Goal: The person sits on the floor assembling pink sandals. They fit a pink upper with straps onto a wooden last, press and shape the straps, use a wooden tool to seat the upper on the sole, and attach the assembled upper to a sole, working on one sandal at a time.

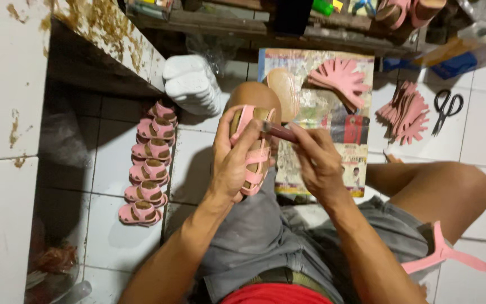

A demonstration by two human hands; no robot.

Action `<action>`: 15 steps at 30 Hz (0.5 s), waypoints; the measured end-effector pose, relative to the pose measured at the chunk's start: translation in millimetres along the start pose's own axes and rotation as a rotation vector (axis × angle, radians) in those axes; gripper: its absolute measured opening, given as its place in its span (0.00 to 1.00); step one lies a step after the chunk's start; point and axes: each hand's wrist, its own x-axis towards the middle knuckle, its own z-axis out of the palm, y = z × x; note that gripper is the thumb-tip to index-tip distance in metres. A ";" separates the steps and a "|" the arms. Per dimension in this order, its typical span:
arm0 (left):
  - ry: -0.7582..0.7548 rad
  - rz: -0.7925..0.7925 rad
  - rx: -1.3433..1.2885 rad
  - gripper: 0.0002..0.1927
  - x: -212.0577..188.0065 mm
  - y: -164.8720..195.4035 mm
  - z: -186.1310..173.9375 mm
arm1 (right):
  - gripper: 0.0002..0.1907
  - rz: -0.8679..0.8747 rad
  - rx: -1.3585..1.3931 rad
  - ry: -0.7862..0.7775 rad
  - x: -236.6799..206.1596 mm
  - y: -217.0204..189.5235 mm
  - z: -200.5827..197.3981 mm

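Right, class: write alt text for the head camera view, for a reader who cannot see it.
A seated person's left hand grips a pink sandal on their knee while the right hand works a dark red tool against it. Finished pink sandals line the white tiled floor.

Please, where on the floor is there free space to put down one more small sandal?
Bare white tile lies between the row of finished pink sandals and the left hand. More lies between the scissors and the raised knee. The printed sheet with pink strap pieces is crowded.
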 end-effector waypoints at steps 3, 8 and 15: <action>-0.029 -0.021 -0.032 0.25 -0.2 0.7 -0.6 | 0.22 0.076 0.011 0.000 -1.3 -0.3 -9.4; -0.051 0.022 -0.085 0.26 -2.5 -2.4 4.3 | 0.20 -0.079 0.060 0.030 0.8 -4.2 5.2; -0.055 0.020 -0.054 0.24 2.2 -3.0 -3.2 | 0.21 0.061 0.049 0.018 0.2 -2.6 -4.5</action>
